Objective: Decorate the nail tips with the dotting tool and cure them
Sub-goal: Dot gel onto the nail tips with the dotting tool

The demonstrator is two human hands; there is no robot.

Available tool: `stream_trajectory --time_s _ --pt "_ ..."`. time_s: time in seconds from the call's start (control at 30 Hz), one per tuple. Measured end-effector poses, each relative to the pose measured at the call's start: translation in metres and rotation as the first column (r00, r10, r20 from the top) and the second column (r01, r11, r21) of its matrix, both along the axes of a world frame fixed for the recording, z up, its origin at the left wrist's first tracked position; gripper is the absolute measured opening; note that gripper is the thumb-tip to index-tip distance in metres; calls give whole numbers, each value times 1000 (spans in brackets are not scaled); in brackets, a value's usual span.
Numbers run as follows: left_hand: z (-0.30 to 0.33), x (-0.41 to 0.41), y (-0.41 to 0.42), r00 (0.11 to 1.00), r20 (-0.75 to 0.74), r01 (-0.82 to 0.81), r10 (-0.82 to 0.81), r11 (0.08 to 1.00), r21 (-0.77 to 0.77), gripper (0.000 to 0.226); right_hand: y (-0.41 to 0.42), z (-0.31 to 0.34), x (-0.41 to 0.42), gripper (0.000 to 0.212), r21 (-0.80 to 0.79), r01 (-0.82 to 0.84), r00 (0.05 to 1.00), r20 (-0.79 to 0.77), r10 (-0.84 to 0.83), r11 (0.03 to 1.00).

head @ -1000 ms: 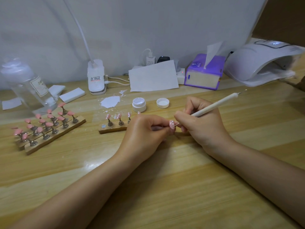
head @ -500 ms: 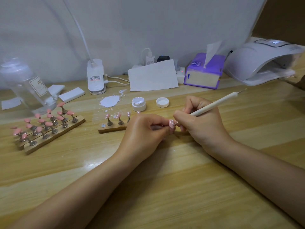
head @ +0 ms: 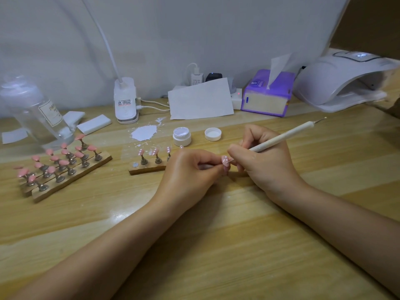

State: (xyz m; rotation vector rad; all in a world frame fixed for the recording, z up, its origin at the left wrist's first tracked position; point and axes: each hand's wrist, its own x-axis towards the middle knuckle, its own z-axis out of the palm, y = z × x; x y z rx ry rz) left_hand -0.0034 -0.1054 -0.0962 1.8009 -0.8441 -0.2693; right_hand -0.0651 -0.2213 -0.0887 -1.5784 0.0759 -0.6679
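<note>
left hand (head: pixel 190 169) pinches one nail tip (head: pixel 225 160) | right hand (head: pixel 263 161) grips one dotting tool (head: pixel 281 135), touching tip | one open jar (head: pixel 182 136) behind left hand

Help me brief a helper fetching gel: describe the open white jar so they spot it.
Start at the purple tissue box by the wall and come forward-left onto the wooden table. The open white jar stands between spilled white powder and its lid, taller than that shallow lid.

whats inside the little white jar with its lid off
The little white jar stands open, its lid beside it. Inside shows a pale, whitish glossy fill near the rim. How deep it goes cannot be seen; the jar wall hides that.
</note>
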Motion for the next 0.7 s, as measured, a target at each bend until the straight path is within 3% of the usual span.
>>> stream_trajectory --time_s 0.7 --pt "3 0 0 1000 18 6 -7 1000 18 22 -1 -1 0 40 -35 11 1000 20 -10 999"
